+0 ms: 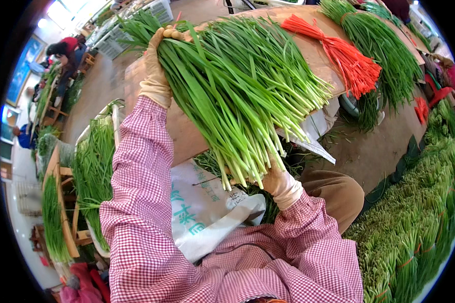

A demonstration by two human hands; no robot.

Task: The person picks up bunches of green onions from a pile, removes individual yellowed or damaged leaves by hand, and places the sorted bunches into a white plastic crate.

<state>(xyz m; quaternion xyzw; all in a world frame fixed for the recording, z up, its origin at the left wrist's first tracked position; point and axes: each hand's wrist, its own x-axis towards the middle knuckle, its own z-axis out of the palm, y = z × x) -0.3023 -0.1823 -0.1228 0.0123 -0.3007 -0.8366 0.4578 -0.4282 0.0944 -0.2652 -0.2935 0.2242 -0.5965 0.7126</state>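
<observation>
A loose bundle of garlic chives (215, 96) slants across the board in front of me, leaves at the upper left and pale cut ends toward my lap. My left hand (155, 65), in a cream glove, is wrapped round the leafy end. At the stalk ends, my gloved right hand (282, 186) is closed about the lower stems; most of its fingers are hidden beneath them. More garlic chives (273, 53) lie spread on the wooden board (187, 136) just beyond the bundle. A bunch of red ties (338, 48) rests to their right.
A tied chive bunch (379, 45) lies at the far right of the board. Many upright bundles (409, 222) crowd the right floor. Left stands a white crate (117, 121) of chives. A white printed sack (197, 217) covers my lap. Another person (71, 50) works at the far left.
</observation>
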